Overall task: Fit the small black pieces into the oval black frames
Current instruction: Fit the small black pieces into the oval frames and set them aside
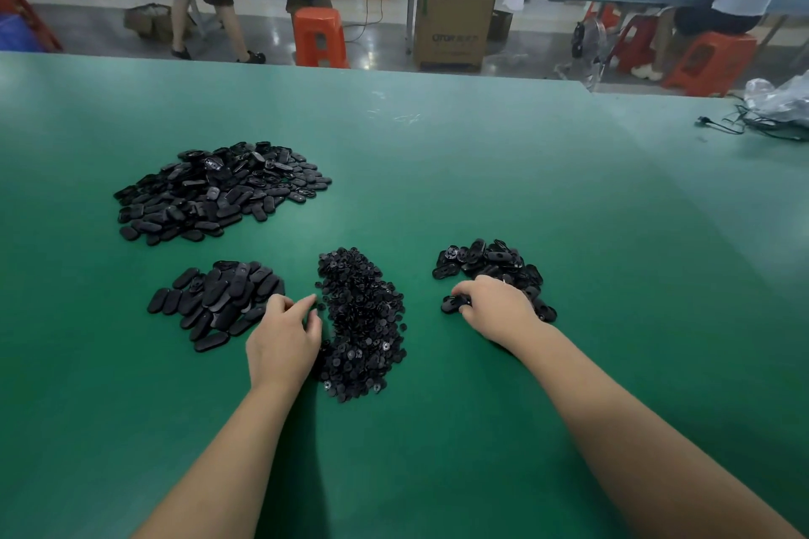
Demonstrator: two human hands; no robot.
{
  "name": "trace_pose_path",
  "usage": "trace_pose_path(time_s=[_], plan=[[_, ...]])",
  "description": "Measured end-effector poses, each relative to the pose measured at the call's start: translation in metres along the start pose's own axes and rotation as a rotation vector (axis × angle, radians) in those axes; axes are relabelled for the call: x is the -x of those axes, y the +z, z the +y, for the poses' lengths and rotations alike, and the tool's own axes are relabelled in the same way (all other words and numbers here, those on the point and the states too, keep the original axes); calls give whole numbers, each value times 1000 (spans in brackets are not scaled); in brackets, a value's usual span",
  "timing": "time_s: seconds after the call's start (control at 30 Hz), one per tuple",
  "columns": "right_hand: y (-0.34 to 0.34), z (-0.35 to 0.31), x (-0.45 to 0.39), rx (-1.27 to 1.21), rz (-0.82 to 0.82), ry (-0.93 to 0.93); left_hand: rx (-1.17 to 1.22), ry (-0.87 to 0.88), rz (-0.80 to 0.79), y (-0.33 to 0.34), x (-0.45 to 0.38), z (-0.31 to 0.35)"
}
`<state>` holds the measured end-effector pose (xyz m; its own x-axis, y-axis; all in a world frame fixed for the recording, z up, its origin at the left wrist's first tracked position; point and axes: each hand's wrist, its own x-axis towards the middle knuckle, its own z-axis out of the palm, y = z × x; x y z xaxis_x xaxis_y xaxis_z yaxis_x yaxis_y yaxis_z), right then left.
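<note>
While both forearms reach in from the bottom of the frame, the left hand (284, 341) rests at the left edge of the heap of small black pieces (361, 324) in the lower centre, with its fingers loosely curled and the forefinger stretched toward the top of that heap; whether it pinches a piece cannot be told. The right hand (494, 311) lies to the right of centre, its fingers curled around one oval black frame (453, 303) at the near left edge of a small pile of frames (486, 260). That right pile sits on the green table (481, 153), well apart from the heap of pieces. A second pile of oval frames (214, 302) lies left of the left hand, just beside it, with the frames mostly flat and overlapping. A larger pile of oval frames (219, 190) occupies the upper left of the table, apart from the other three groups. At the right edge of the frame, a clear plastic bag (779, 98) and a black cable (722, 127) lie on the table. Beyond the far table edge stand an orange stool (319, 35) and a cardboard box (453, 24) on the floor. One person stands at the upper left, and another sits on an orange stool at the upper right beside a blue bench.
</note>
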<state>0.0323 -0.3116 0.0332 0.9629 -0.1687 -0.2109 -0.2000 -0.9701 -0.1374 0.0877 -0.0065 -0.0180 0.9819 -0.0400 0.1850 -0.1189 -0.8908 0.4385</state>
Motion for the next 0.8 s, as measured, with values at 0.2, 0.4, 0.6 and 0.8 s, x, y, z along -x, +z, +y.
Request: trace_pose_path(time_s=[0.2, 0.4, 0.6, 0.8], plan=[[-3, -2, -3, -52, 9, -1, 27, 4, 1, -2, 0, -1], [-3, -3, 2, -87, 55, 9, 28, -10, 5, -3, -2, 1], [-6, -7, 5, -95, 68, -5, 23, -3, 10, -3, -3, 0], [-7, -8, 9, -102, 126, -7, 41, 2, 14, -2, -3, 0]])
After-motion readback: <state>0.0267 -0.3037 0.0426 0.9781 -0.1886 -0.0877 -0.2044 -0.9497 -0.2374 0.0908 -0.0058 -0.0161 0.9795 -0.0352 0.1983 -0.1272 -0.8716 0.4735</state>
